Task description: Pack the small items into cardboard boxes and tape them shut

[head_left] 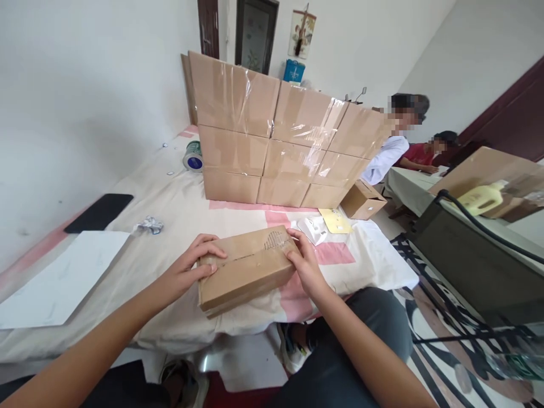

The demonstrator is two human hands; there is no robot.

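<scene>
A closed brown cardboard box (pixel 250 269) sits at the near edge of the cloth-covered table, tilted slightly toward me. My left hand (pixel 202 258) grips its left end, with the thumb and fingers on the top. At the right end my right hand (pixel 304 260) holds the box, its fingers round the far corner and its thumb on the near side. A seam runs along the top, and a torn, ridged patch shows near the right end. The undersides of both hands are hidden.
A taped cardboard partition (pixel 289 136) stands across the table. To the left lie a white sheet (pixel 63 277), a black phone-like slab (pixel 100 212) and crumpled wrap (pixel 149 225). A tape roll (pixel 193 157), a yellow card (pixel 335 221) and a small box (pixel 363 199) are near the partition. Two people sit beyond.
</scene>
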